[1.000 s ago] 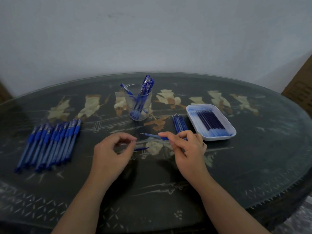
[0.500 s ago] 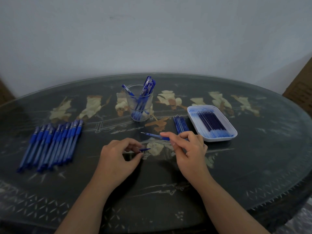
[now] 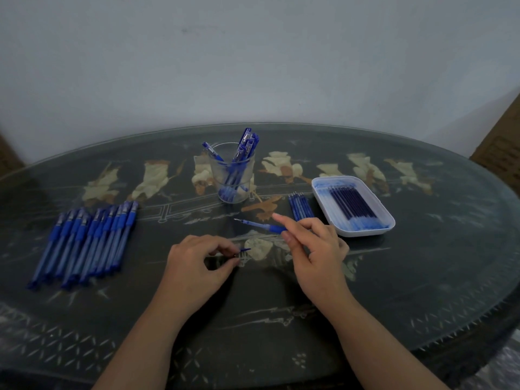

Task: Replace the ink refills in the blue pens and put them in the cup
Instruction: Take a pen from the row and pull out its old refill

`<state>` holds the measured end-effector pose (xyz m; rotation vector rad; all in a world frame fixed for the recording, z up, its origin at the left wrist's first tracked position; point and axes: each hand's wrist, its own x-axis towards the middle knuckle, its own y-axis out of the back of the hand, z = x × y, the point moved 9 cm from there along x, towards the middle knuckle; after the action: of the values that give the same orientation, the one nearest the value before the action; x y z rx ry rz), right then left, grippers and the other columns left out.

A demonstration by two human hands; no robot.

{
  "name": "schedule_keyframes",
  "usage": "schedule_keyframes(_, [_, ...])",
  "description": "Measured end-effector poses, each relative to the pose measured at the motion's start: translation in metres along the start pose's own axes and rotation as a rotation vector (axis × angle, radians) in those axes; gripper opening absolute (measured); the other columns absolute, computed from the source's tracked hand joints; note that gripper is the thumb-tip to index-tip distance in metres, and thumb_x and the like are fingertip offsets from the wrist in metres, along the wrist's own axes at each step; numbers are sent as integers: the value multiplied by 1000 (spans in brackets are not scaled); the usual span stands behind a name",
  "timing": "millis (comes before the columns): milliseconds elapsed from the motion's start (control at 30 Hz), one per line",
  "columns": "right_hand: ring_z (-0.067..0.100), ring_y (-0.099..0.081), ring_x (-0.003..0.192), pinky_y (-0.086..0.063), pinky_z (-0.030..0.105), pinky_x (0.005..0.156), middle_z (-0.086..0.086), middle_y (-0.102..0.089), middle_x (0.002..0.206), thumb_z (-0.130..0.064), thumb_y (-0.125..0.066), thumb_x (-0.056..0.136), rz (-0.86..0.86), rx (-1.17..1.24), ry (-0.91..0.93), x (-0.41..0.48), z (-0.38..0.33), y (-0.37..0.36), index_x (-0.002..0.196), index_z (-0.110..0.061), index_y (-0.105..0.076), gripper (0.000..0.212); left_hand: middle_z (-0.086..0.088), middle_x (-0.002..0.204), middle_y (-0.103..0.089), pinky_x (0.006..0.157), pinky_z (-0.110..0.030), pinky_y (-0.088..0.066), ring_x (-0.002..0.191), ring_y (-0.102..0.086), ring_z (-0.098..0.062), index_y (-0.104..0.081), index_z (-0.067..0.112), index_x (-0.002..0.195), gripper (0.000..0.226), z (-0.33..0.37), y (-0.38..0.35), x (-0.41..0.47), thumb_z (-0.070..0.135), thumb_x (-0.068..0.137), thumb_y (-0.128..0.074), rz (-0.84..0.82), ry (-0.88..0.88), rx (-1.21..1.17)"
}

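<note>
Beside the tray (image 3: 363,233), loose refills (image 3: 301,207).

a: what kind of place is this?
b: it reads as a room in a home. under the right hand (image 3: 315,249) pinching a blue pen (image 3: 261,225) spreads a dark oval table (image 3: 422,277), pale figures (image 3: 153,178) inlaid beneath glass.
a: and past that grip?
b: a plain pale wall (image 3: 253,66); far to its right, a brown box (image 3: 501,147).

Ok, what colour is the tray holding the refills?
White tray, tinged blue inside around the dark blue refills; the head view shows it.
</note>
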<state>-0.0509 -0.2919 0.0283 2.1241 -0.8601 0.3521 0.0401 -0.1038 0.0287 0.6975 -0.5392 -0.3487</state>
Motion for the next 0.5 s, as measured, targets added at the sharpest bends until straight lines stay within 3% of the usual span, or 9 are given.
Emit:
schedule_keyframes(167, [5, -53, 99, -33, 56, 95, -21, -62, 96, -45, -46, 95, 68, -57, 44, -2, -8, 8, 112, -46, -68, 27, 25, 81, -67, 80, -39, -51, 88, -57, 1, -70, 38, 84, 24, 3, 1, 0, 26, 69, -85, 0, -5, -24])
schedule_keyframes(333, [2, -57, 96, -37, 56, 94, -25, -66, 87, -48, -50, 91, 78, -6, 15, 3, -13, 16, 106, -44, -70, 25, 24, 86, -66, 86, -41, -48, 92, -58, 0, -70, 37, 87, 24, 6, 5, -1, 32, 68, -84, 47, -18, -40])
schedule_keyframes(400, [3, -59, 93, -45, 47, 89, -26, -65, 84, -46, -56, 90, 48, 84, -23, 7, -15, 19, 103, -45, -70, 19, 25, 90, -65, 89, -36, -44, 95, -57, 1, -69, 36, 89, 23, 9, 11, -1, 36, 70, -82, 99, -48, -28])
schedule_keyframes(500, [2, -62, 92, -48, 15, 80, -15, -70, 91, -26, -69, 89, -41, 364, -150, 8, -18, 18, 99, -41, -72, 18, 25, 92, -64, 87, -26, -43, 97, -57, 2, -70, 32, 90, 23, 20, 17, -2, 33, 72, -84, 163, -114, -42])
